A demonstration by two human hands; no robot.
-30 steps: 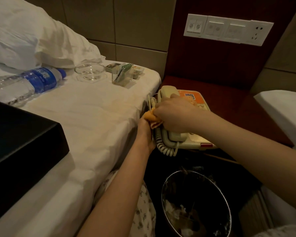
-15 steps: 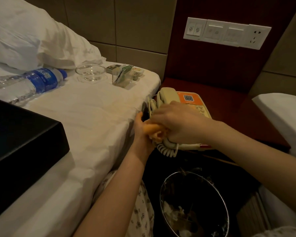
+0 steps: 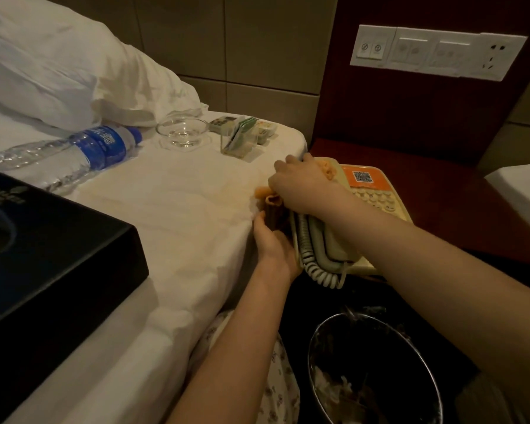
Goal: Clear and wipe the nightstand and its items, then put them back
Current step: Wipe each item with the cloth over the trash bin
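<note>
**Telephone, cloth applied**

Telephone (image 3: 377, 194) on nightstand (image 3: 441, 185), at its left edge beside the bed. Right hand (image 3: 300, 185) curled round orange cloth (image 3: 268, 195), pressed on the handset's far end. Left hand (image 3: 273, 240) against the telephone's left side; fingers hidden, grip indeterminate.

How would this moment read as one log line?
right hand: grips orange cloth on handset | left hand: at telephone left side

Narrow gap btw bed (image 3: 196, 209) & phone (image 3: 377, 194)

Handset (image 3: 337, 247) top hidden under right hand (image 3: 303, 185) — black box (image 3: 58, 255) cut off left.
</note>
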